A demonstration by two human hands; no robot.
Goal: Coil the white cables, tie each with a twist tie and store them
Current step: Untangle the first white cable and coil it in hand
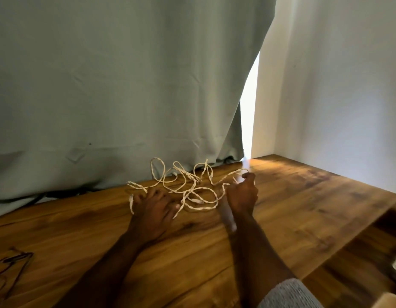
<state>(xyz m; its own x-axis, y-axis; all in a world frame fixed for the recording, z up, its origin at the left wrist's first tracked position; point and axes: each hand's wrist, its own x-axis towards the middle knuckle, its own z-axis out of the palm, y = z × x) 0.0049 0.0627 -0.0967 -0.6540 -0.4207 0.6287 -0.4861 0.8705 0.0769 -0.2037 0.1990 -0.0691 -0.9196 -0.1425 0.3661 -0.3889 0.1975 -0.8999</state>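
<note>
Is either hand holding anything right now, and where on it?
The right hand pinches a strand of the white cables near its far right end; the left hand rests flat on them.

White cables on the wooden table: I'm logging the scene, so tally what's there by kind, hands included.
Tangled heap of white twisted cables, strands too knotted to count separately: 1
Dark thin cords at the table's left edge: 1 bunch
Bare hands, left hand and right hand: 2
Total: 4
</note>
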